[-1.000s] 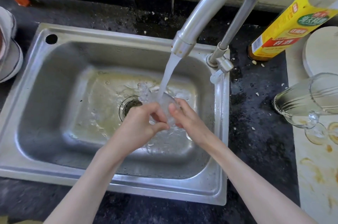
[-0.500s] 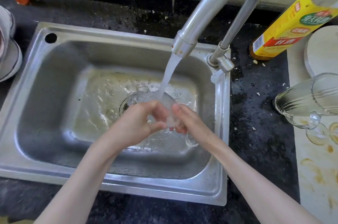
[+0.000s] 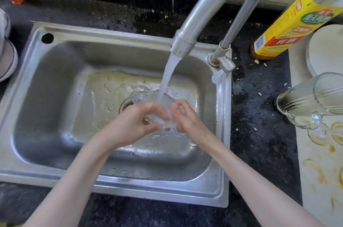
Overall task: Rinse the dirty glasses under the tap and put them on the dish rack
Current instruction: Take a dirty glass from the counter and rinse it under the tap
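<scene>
Over the steel sink (image 3: 55, 63), both hands meet around a clear glass (image 3: 163, 108) held low in the basin, just right of the drain (image 3: 126, 105). Transparent and colourless, the glass is blurred by water, so its outline is hard to trace. The stream (image 3: 167, 76) from the curved tap (image 3: 196, 28) falls straight onto its upper side, and water spills off to the left. The left hand (image 3: 133, 126) curls closed around its near side, thumb underneath; the right hand (image 3: 187, 117) grips the far side with bent fingers. Another glass (image 3: 311, 96) lies on its side on the stained counter (image 3: 319, 171) to the right — beside a yellow-labelled bottle (image 3: 289, 28)
</scene>
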